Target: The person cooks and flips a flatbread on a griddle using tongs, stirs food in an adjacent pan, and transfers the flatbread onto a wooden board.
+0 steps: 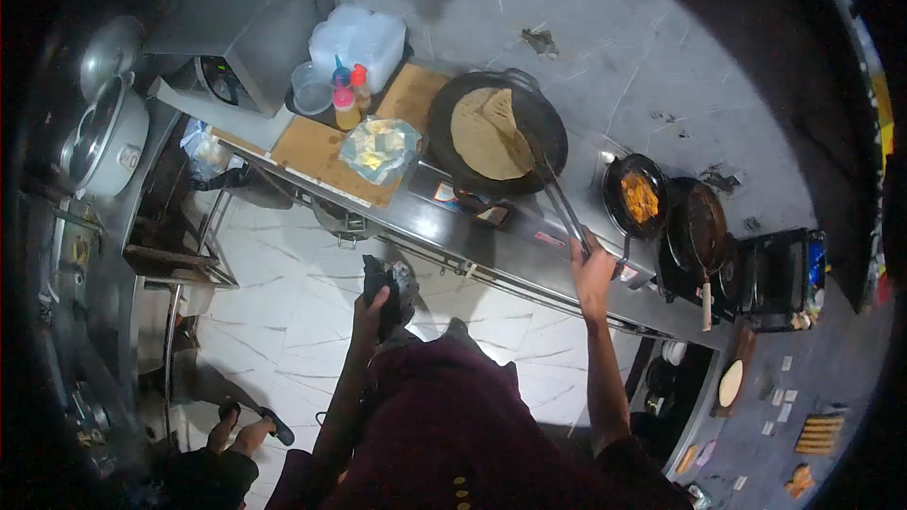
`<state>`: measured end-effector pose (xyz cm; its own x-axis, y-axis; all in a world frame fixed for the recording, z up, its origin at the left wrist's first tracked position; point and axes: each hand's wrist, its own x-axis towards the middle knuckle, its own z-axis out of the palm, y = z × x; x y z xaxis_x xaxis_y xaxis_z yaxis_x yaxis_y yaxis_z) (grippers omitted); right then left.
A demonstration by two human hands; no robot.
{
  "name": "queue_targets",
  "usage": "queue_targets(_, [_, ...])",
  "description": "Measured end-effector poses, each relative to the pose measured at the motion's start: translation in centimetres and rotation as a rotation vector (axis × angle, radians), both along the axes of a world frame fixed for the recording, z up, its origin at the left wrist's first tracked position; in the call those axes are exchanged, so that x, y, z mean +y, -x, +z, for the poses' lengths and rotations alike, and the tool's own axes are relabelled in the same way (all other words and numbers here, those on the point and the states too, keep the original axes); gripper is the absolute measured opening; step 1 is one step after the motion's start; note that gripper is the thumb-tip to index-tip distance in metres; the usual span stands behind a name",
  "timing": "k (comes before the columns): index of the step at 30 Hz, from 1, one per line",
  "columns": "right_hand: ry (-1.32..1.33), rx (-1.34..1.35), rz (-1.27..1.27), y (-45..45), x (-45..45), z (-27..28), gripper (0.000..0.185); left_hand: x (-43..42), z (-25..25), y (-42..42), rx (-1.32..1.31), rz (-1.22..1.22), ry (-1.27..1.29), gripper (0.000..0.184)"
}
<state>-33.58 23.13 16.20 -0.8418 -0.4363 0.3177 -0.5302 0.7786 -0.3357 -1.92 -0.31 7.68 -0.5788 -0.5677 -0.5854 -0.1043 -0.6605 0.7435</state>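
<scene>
Right hand (591,272): pinching metal tongs (573,224). At its eleven o'clock, round black pan (552,125) contains folded flatbread (480,137). Left hand (372,310): clenched around crumpled dark cloth (380,283).

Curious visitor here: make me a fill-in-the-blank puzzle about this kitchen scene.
Long, thin metal tongs are in the person's ____ hand.
A dark, crumpled bundle is in their ____ hand.
The large round black pan with tan flatbread sits beside a smaller round black pan holding ____-coloured food.
Missing words: right; left; orange.
</scene>
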Motion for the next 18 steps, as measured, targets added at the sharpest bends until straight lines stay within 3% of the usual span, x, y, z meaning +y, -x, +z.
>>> queue_targets(3, [0.043,-0.042,-0.089,-0.3,0.5,-1.7,0.028,0.0,0.5,-0.1,0.071,0.032,-0.061,0.04])
queue_targets(7, [0.254,-0.319,-0.067,-0.1,1.0,-3.2,0.025,-0.1,0.2,-0.1,-0.006,0.036,-0.005,0.039])
queue_targets(13, [0.064,-0.113,-0.017,1.7,0.9,-2.6,0.022,-0.3,-0.7,-0.1,0.021,0.02,-0.001,0.039])
queue_targets(16, [0.299,-0.23,-0.036,1.9,0.9,-3.3,0.022,-0.5,-1.2,-0.1,0.025,0.007,0.0,0.038])
queue_targets(18, [0.465,-0.457,-0.055,2.0,1.4,-4.6,0.024,-0.5,-0.5,-0.1,0.027,-0.002,-0.004,0.037])
